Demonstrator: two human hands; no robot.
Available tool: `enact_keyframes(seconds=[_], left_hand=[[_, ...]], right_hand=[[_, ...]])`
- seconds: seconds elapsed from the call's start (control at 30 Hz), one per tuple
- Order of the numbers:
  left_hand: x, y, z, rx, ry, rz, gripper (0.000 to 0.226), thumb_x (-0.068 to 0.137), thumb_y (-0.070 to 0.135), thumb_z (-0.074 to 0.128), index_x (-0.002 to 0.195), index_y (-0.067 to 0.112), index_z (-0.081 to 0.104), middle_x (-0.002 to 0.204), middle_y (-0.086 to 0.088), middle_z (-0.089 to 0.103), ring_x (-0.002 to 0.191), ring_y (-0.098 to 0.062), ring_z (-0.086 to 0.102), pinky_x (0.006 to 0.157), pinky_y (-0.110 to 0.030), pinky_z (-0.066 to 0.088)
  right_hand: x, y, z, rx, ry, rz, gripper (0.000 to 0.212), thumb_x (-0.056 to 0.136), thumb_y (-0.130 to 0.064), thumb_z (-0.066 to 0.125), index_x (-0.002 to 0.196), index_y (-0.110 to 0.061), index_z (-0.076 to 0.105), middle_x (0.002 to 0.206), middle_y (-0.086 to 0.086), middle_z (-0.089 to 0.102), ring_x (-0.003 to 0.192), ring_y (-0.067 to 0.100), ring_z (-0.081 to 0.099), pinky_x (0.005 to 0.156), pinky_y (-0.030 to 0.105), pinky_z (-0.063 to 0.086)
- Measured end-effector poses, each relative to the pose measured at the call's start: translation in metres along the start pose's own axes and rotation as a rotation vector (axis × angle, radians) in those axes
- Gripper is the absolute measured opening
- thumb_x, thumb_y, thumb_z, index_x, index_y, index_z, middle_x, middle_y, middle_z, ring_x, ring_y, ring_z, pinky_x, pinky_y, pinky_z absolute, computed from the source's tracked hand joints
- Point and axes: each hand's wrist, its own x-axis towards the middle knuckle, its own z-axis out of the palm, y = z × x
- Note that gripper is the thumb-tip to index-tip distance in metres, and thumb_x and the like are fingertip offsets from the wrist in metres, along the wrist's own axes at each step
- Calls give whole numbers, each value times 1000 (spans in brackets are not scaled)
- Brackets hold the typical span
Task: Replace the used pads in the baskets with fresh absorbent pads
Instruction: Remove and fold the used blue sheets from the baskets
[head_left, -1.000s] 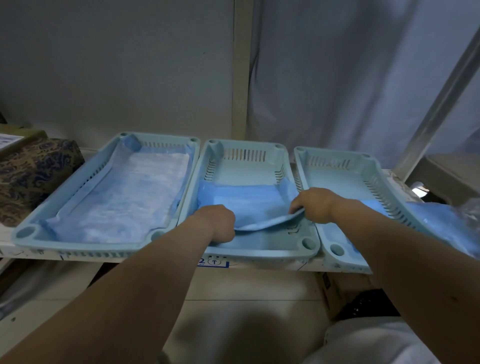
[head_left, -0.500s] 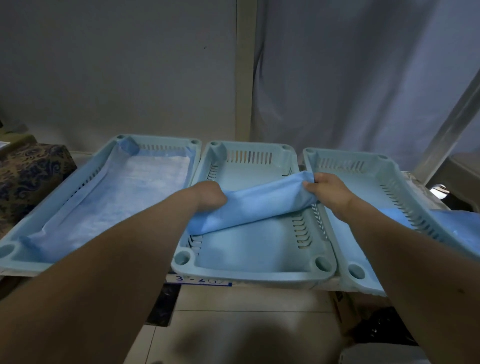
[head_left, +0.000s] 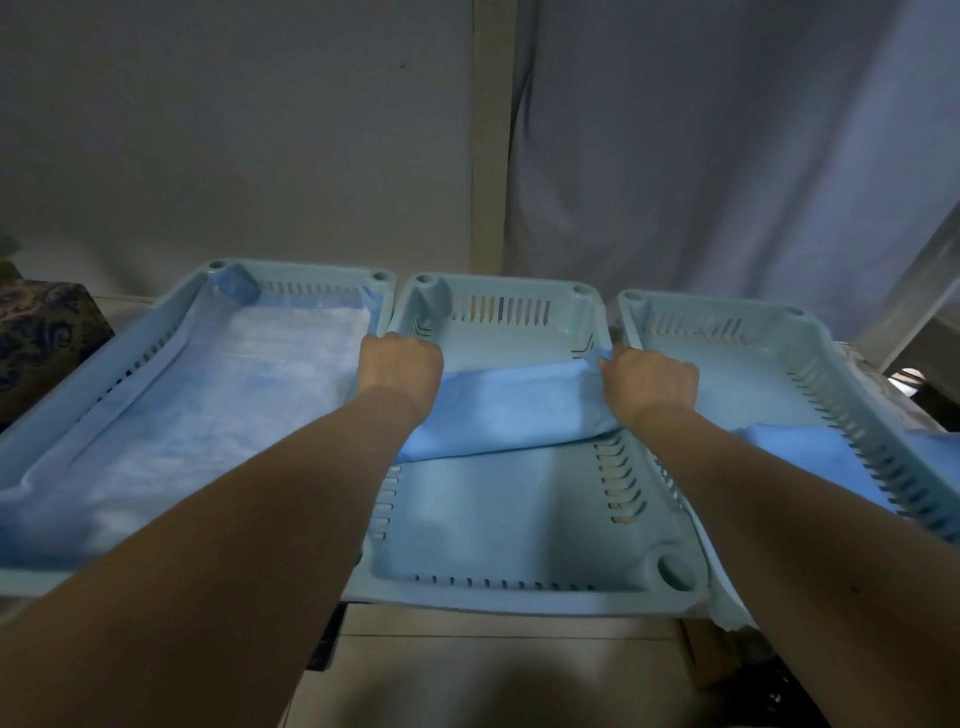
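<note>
Three pale blue slotted baskets stand side by side on a shelf. The left basket (head_left: 93, 364) holds a blue-and-white pad (head_left: 218, 405) spread across its floor. Over the middle basket (head_left: 519, 582) a blue absorbent pad (head_left: 509, 410) hangs stretched between my hands, its near part lying on the basket floor. My left hand (head_left: 400, 366) grips the pad's left far corner. My right hand (head_left: 649, 384) pinches its right far corner by the basket's right wall. The right basket (head_left: 810, 332) has another blue pad (head_left: 810, 457) draped over its near right side.
A dark patterned box (head_left: 47, 332) sits left of the baskets. A grey wall and a pale curtain (head_left: 727, 156) rise behind the shelf, with a slanted metal post (head_left: 914, 291) at the right. Tiled floor (head_left: 493, 670) lies below the shelf edge.
Both hands have carried the pad's edge from the near end of the middle basket toward its far end, unfolding it. The view has come closer to the baskets.
</note>
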Motion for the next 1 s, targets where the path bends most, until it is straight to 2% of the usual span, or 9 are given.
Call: enact_keyframes(seconds=[0.2, 0.3, 0.4, 0.5, 0.6, 0.67, 0.73, 0.83, 1.0], left_hand=[[3, 4, 12, 43, 111, -10, 19, 91, 25, 56, 109, 21, 59, 103, 1, 64, 104, -21, 50, 87, -34, 35], [0, 9, 7, 74, 91, -17, 35, 87, 19, 53, 122, 16, 51, 121, -7, 52, 117, -25, 40, 100, -41, 31], [0, 20, -2, 69, 63, 20, 47, 91, 21, 45, 137, 9, 42, 146, -18, 31, 140, -34, 18, 116, -50, 13], [-5, 45, -5, -226, 0, 88, 52, 100, 24, 29, 146, 0, 27, 158, -18, 6, 147, -31, -2, 120, -42, 5], [-15, 67, 2, -500, -185, 45, 64, 101, 46, 13, 153, 12, 1, 159, -9, -12, 146, -28, -15, 119, -47, -3], [-21, 74, 10, -526, -319, 32, 63, 98, 50, 11, 152, 25, -10, 158, -5, -21, 144, -28, -23, 115, -56, -8], [-26, 75, 16, -514, -390, 26, 63, 97, 48, 14, 150, 30, -17, 156, -4, -25, 142, -30, -26, 112, -61, -10], [-28, 77, 21, -495, -396, 29, 64, 97, 48, 15, 148, 32, -20, 156, -4, -27, 142, -30, -28, 110, -63, -12], [-26, 78, 28, -495, -384, 12, 64, 95, 55, 12, 148, 36, -18, 156, -2, -26, 142, -30, -27, 108, -67, -11]], right_hand=[[4, -7, 8, -216, 57, 28, 28, 98, -36, 38, 110, -19, 57, 92, -1, 67, 86, 20, 59, 86, 36, 32], [3, -10, 13, -302, 92, 9, 24, 95, -35, 44, 107, -19, 56, 93, -1, 65, 89, 20, 56, 78, 36, 31], [2, -16, 15, -301, 125, 21, 21, 90, -28, 48, 107, -16, 50, 102, 5, 59, 94, 23, 53, 72, 36, 30], [-2, -25, 11, -201, 229, 2, 21, 90, -21, 45, 109, -13, 45, 108, 10, 51, 97, 26, 48, 73, 36, 33], [-10, -43, 10, -59, 273, -211, 23, 97, -24, 37, 112, -12, 50, 114, 11, 53, 105, 29, 48, 82, 40, 37], [-19, -56, 17, 32, 127, -297, 40, 101, -36, 27, 121, -12, 50, 127, 11, 51, 121, 28, 43, 98, 43, 33], [-27, -63, 26, 101, -127, -232, 62, 99, -51, 14, 143, -13, 34, 153, 10, 28, 144, 25, 18, 114, 48, 13], [-28, -60, 41, 76, -338, -214, 68, 96, -58, 3, 154, -22, 1, 161, 2, -6, 148, 20, -10, 116, 50, -6], [-24, -59, 44, 138, -442, -187, 60, 99, -53, 2, 152, -27, -7, 159, 0, -15, 146, 17, -17, 116, 47, -10]])
